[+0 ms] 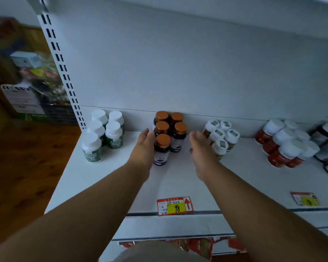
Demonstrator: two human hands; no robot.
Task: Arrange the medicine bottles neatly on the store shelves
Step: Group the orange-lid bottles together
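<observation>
My left hand (145,146) is flat and open, fingers straight, its palm side lying against the left flank of the front dark glass bottle with the copper-coloured screw cap (162,149). My right hand (201,148) is likewise open, fingers straight and together, holding nothing; it stands just right of the group with a visible gap of shelf between it and the nearest copper-capped bottle. Its back sits close to the cluster of white-capped amber bottles (221,137); the blur there prevents me from confirming whether it touches them.

The five copper-capped dark bottles (170,129) stand upright near the back wall of the white metal shelf (178,182), two deep pairs and one odd bottle in front on the left column. To the left stand white-capped bottles with green labels (102,133); far right, white-capped bottles with red labels (284,146). A red and yellow price tag marked 98 (175,206) sits on the shelf edge below the group.

Assessment: the step in hand appears to be squaring this group between two flat palms. To do it well I would bring the right palm in parallel to the left, low on the bottle bodies rather than the caps, and press evenly so the columns close without tipping. The front bottle, standing alone, is the likeliest to topple. Clearance from the amber cluster should be watched on the right.
</observation>
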